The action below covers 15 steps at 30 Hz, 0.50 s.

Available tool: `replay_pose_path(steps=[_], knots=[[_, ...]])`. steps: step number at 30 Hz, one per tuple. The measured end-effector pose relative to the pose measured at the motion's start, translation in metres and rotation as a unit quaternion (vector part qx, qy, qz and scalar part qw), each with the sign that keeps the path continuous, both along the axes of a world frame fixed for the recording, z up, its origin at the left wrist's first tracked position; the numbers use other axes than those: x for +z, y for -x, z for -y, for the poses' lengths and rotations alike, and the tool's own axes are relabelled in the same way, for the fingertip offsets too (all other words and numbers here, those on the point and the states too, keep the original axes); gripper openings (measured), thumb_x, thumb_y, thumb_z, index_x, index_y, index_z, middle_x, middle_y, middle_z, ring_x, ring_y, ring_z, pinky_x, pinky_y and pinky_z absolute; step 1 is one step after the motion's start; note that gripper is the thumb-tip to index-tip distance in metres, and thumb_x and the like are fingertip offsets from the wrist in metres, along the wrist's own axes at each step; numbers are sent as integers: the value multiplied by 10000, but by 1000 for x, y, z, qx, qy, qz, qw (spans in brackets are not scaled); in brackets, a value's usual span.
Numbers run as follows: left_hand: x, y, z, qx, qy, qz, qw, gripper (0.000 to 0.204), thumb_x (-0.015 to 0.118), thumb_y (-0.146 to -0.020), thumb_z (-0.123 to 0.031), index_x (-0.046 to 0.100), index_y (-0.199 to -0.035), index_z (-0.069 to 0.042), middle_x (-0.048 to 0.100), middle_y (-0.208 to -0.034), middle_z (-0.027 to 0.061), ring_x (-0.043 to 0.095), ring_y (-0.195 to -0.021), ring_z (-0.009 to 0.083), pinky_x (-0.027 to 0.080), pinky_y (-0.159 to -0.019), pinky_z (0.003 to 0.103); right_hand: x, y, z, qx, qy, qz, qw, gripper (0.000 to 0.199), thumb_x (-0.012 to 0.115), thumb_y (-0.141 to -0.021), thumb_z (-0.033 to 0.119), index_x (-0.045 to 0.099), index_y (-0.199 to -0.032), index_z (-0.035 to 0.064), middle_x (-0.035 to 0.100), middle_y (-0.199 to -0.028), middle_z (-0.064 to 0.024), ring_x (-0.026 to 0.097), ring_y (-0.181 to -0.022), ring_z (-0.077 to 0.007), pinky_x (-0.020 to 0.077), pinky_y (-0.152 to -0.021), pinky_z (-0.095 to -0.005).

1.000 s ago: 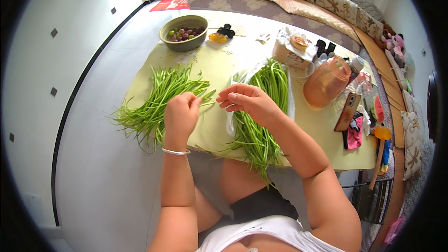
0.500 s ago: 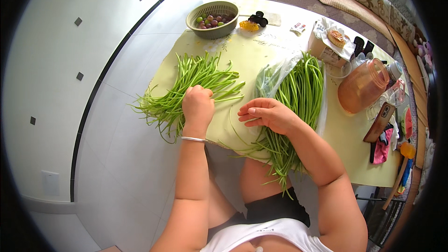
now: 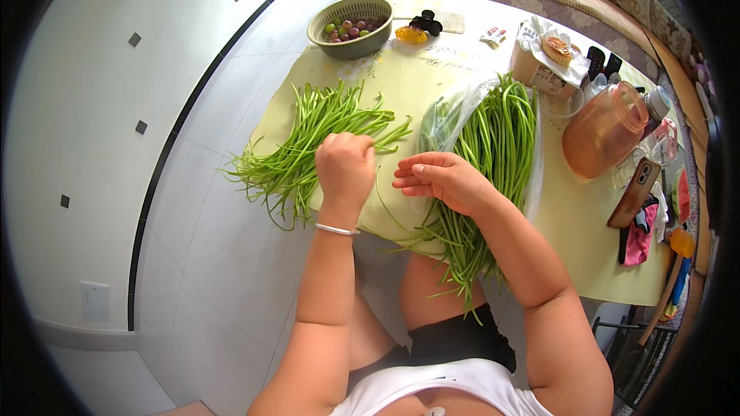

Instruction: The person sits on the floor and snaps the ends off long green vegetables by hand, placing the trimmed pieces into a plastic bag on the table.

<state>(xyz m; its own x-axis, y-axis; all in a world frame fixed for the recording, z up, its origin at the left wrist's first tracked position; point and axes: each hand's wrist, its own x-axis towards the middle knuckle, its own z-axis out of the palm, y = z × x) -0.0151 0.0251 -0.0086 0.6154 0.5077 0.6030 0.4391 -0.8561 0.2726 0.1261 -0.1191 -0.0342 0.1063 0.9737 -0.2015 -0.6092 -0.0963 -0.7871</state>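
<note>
My left hand [image 3: 344,172], with a pale bangle at the wrist, is curled into a fist at the right edge of a pile of long green vegetable stems [image 3: 308,129]. Whatever lies inside its fingers is hidden. Just to the right, my right hand [image 3: 438,179] has its fingers stretched out toward the left hand, with nothing visible in it. Its wrist is in front of a second, larger bunch of green stems [image 3: 502,139] lying in a clear plastic bag [image 3: 465,112]. The lower ends of that bunch hang over the table's near edge.
A basket [image 3: 330,48] of grapes stands at the back left, beside a black hair clip [image 3: 426,23] with something yellow. On the right are a box [image 3: 539,77] with a round pastry [image 3: 556,50], a pinkish jar [image 3: 605,131] and a phone [image 3: 634,194]. Cloths lie near the phone.
My left hand has moved right and slightly up, off the middle of the left pile toward my right hand. My right hand has hardly moved. The view has shifted slightly.
</note>
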Motion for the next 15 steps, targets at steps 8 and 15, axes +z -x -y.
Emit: replay_pose_path(steps=[8,15], knots=[[13,-10,35,-187,191,29,963,48,710,-743,-70,696,-755,-25,648,-719,124,621,-693,288,488,-649,385,-5,-2,-1,-68,-30,-85,994,318,485,-1011,235,595,-1138,-34,651,-1094,-136,656,-970,-206,534,-877,-364],[-26,6,-9,44,76,-61,994,240,797,-691,-207,706,-835,-38,657,-866,123,611,-861,306,497,-760,408,6,-3,-1,-16,-12,-46,999,294,447,-1014,194,571,-1141,-42,650,-1088,-189,682,-928,-268,555,-803,-390]])
